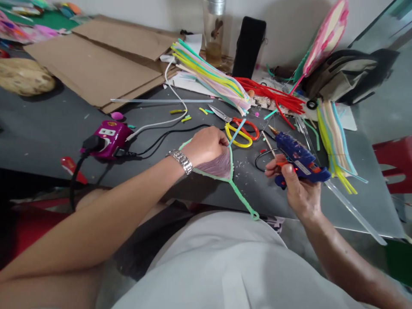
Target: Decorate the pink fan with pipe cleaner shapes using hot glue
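Left hand (206, 146): nearly closed, fingers curled; a green chenille-stem frame (240, 197) is gripped at its upper part, seemingly so that the shape is kept steady.

Right hand (296, 186): closed around the grip of a blue hot glue gun (299, 156); the fingers are wrapped firmly, which appears to give control of the nozzle.

Green frame: held just above the dark tabletop (48, 128), between the hands, with its looped stem end pointing toward the person's white shirt (225, 268). A mauve filling (214, 168) is stretched across it; the material cannot be told exactly.

Glue gun: kept tilted, with its metal nozzle (272, 129) pointed up and away from the fingers, probably so that hot glue is kept off the hand. Its black cord (262, 159) is looped near the gun.

Tools nearby: scissors with yellow and red handles (241, 144) are laid just beyond the frame, within easy reach.

Supplies: bundles of multicoloured chenille stems (209, 77) and red chenille stems (270, 96) are piled toward the back, likely kept out of the work area. A clear glue stick (354, 210) is left at the table's right edge.

Rest: flattened cardboard (96, 64) is stacked at the back left, and a magenta corded power unit (107, 137) is placed at the left.
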`<state>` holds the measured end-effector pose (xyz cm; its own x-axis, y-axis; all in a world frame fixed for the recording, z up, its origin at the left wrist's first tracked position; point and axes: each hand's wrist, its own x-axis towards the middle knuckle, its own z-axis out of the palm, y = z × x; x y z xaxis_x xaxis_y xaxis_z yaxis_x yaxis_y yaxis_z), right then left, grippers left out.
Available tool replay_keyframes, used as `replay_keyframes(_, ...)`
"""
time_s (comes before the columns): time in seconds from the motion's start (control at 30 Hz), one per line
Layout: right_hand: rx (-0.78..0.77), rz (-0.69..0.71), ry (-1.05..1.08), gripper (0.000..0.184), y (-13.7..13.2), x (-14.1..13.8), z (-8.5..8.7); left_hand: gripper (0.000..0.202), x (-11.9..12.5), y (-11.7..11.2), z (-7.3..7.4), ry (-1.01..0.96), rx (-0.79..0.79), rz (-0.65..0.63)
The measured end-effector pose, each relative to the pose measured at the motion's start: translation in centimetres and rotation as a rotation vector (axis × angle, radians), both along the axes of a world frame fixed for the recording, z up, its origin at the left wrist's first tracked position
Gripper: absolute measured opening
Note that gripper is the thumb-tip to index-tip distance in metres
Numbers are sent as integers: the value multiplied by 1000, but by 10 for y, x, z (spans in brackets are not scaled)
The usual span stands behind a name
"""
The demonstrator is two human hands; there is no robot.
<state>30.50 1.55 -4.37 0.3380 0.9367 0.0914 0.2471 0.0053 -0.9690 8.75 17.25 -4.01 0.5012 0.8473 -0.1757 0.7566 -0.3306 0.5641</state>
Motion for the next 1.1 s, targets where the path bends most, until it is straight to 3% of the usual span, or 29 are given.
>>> replay_keyframes(0.17, -115, 182, -301, 35, -9, 6, -11, 10, -2, 8, 4, -144, -84, 32)
replay_keyframes(0.33, 3, 317, -595, 30, 2, -9, -10, 14, -5, 9, 0, -154, -15, -17)
replay_keyframes(0.6, 140, 438, -784, 15, 13, -14, -17, 10, 1, 8, 4, -76, -2, -52)
replay_keyframes(1.1, 95, 462, -987, 0, 22, -17, -22, 10, -3, 11, -4, -162, 25, 5)
